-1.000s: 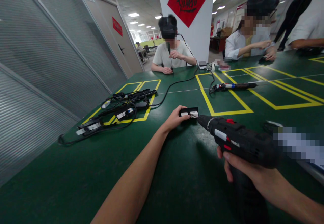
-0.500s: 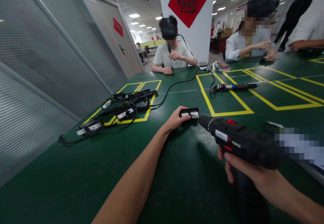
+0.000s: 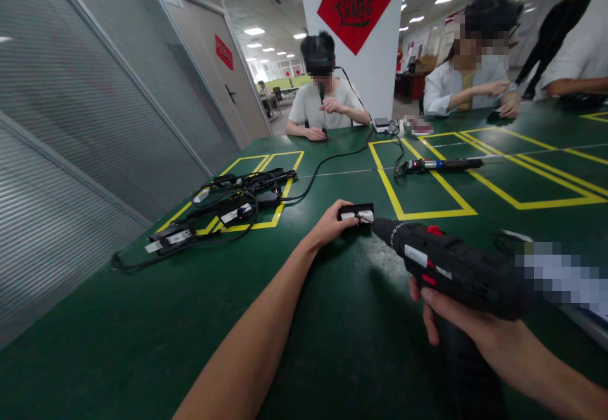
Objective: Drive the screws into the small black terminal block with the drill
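My left hand (image 3: 334,225) grips a small black block with a white label (image 3: 365,215) against the green table (image 3: 361,344), thumb over its front. The block's kind cannot be made out. In my right hand (image 3: 456,312) is a black cordless drill (image 3: 446,261) with red switches, the fingers wrapped round its handle. Its chuck points left at the block, and the thin bit reaches the block's labelled face; whether the tip touches is too small to tell. Part of the drill's handle is hidden in shadow under my hand.
Black power adapters with cables (image 3: 232,201) lie heaped on the left inside yellow tape. A pen-shaped tool with a cord (image 3: 441,165) rests ahead on the right. A blurred pale item (image 3: 565,274) lies right of the drill. Across the table sit people wearing headsets (image 3: 323,100).
Almost nothing differs. Both hands, the drill and the labelled block keep their places; the whole view has shifted only very slightly.
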Demonstrator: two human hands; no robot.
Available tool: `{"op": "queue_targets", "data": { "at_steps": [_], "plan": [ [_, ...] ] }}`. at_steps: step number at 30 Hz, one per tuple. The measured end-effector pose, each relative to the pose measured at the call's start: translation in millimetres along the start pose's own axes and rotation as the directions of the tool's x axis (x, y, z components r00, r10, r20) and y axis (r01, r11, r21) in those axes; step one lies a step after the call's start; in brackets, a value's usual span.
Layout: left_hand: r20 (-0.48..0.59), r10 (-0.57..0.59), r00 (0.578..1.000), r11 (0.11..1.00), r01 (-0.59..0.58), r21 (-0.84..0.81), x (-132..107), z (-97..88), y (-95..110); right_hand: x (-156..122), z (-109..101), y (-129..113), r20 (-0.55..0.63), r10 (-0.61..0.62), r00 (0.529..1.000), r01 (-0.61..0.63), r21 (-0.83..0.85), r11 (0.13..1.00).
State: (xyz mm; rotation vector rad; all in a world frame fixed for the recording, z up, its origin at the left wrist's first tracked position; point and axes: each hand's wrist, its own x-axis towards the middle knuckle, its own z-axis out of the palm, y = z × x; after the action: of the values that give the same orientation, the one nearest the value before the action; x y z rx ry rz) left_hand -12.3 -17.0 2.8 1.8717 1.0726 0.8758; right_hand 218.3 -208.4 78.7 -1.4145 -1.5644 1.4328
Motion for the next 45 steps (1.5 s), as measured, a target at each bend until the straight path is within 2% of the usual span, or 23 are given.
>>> {"op": "queue_targets", "data": {
  "at_steps": [20,28,45],
  "plan": [
    [-0.01,-0.018,1.0,1.0,0.018,0.005,-0.4,0.5,2.3,-0.5,0.2,0.6,-0.015,-0.019,1.0,0.02,0.056,0.998],
    [-0.011,-0.003,1.0,1.0,0.003,0.009,0.3,0.9,0.6,-0.5,-0.2,0.1,0.008,0.035,0.999,-0.035,0.007,0.999],
    [-0.019,-0.008,1.0,1.0,0.008,0.004,-0.1,1.1,-0.6,-1.2,1.7,-0.7,-0.012,0.017,1.0,-0.016,0.098,0.995]
  ]
}}
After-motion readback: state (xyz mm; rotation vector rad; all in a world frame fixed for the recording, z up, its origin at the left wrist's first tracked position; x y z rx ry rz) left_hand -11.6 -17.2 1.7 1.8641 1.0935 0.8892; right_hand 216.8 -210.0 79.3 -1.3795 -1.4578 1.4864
